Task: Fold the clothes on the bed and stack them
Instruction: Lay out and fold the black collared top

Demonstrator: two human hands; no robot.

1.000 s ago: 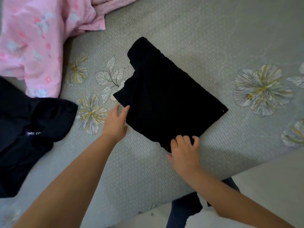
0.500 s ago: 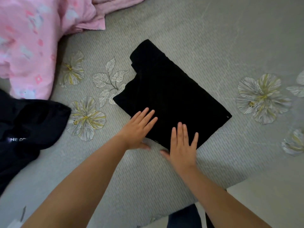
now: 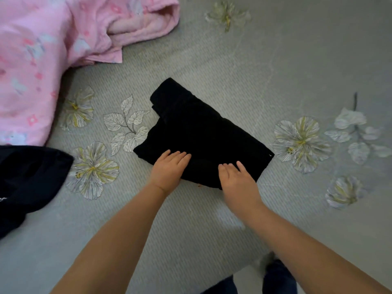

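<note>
**Both hands flat on the folded black garment**

The left hand (image 3: 169, 169) lies palm down on the near-left part of the black garment (image 3: 203, 134), fingers straight and close together, gripping nothing. Just to its right, the right hand (image 3: 236, 179) rests the same way on the near edge, fingers slightly spread, also holding nothing. The two are apart, with a strip of cloth between them.

Beyond the fingertips the garment runs away as a folded, roughly rectangular packet on the bed (image 3: 275, 60), its far-left corner showing a stepped, uneven layer. Well to the left of the left hand sits a dark garment (image 3: 27, 179), unfolded, and beyond that a pink blanket (image 3: 53, 49).

Judging from this, the fold is being pressed flat or readied for another fold. The risks: the uneven far corner may spring open if the hands lift too fast; pushing forward could slide the packet and wrinkle its layers; a lopsided packet would make a leaning stack.
</note>
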